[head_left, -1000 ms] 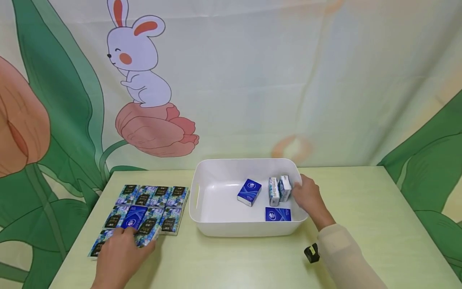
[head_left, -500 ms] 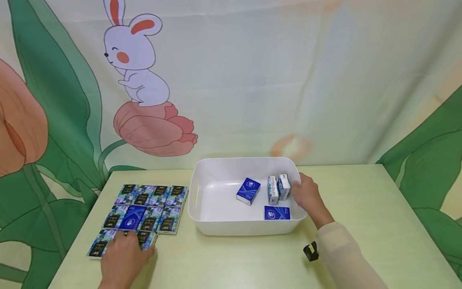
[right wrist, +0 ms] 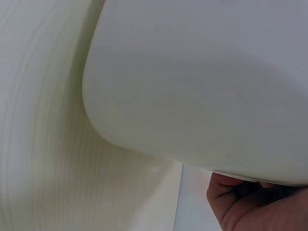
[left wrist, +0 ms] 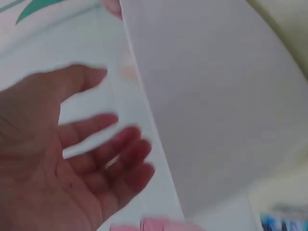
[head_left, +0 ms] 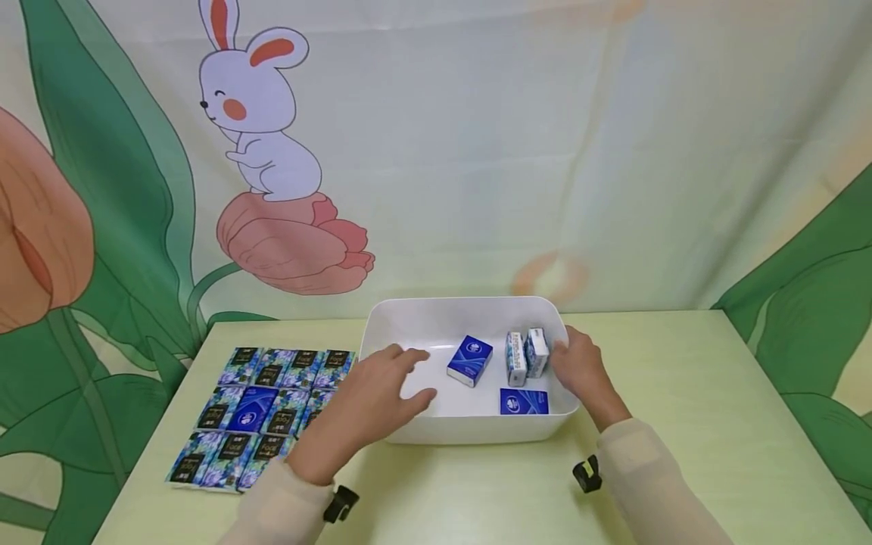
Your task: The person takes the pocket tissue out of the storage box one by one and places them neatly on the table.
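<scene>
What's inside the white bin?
Two blue packs, two patterned packs visible. The left hand and bin's front wall cover part of the floor; anything there can't be seen.

Bin (head_left: 477, 431): one!
Inside packs (head_left: 470, 361): four showing, two blue!
Nine-o'clock packs (head_left: 282, 412): eleven showing, only one blue!
Left hand (head_left: 373, 390), right hand (head_left: 581, 365): two!

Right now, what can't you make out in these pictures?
- Head view: parts of the floral packs, covered by the left hand and its sleeve.
- Head view: part of the white bin's left end, behind that hand.
- Head view: the near blue pack's lower edge, behind the bin's front rim.
- Left wrist view: lower-right packs, blurred and cut off.
- Right wrist view: the right hand, cut off by the frame edge.
</scene>
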### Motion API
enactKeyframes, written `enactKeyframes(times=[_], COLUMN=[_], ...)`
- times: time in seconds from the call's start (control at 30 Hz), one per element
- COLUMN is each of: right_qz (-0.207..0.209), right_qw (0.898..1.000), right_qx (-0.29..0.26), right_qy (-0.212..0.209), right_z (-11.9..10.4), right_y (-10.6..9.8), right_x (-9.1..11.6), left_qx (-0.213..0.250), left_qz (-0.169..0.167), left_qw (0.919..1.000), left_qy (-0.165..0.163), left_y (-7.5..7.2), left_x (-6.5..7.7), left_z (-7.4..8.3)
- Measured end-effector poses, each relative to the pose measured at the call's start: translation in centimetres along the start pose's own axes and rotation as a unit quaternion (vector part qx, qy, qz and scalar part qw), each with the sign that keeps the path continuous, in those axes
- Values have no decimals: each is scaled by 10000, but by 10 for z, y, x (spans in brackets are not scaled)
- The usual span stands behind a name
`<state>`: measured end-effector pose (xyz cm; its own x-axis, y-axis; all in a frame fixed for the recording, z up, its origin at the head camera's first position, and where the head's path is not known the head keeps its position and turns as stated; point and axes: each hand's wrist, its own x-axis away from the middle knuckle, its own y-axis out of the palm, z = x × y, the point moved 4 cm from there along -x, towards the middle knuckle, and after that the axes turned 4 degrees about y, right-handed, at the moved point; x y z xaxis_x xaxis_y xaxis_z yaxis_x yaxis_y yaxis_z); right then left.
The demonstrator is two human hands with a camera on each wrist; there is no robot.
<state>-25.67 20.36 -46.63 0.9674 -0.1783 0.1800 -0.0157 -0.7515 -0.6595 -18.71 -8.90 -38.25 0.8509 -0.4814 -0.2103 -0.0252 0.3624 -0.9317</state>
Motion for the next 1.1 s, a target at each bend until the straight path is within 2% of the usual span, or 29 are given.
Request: enactKeyframes(times=[0.13,0.27,0.43,0.67,0.83,0.97,1.1], right_qz=[-13,14,26,40,-2,46,48], right_qw=[10000,10000,10000,10000,10000,9999,10000], right_qx=[-5,32,36,69,27,24,12], right_qy=[30,-4,-86,-41,57,101,53], right_z=[1,-1,-5,-4,-3,-1,-1], right_y=[1,1,0,-2,-2,-3,-3], right_x=[1,1,0,0,2,3,3], left_qx=[318,372,470,248,-45,-115,9], left_qz=[-947,-1733,-2354,-2654,-2703,-2566,-2322], left_qw=[9942,9830,9697,9628,9614,9642,9708], left_qy=[398,478,462,441,521,653,602], left_y=[27,58,90,121,133,131,113], left_x=[-31,-57,-79,-91,-92,-92,-90], left_z=[21,38,52,58,58,56,51])
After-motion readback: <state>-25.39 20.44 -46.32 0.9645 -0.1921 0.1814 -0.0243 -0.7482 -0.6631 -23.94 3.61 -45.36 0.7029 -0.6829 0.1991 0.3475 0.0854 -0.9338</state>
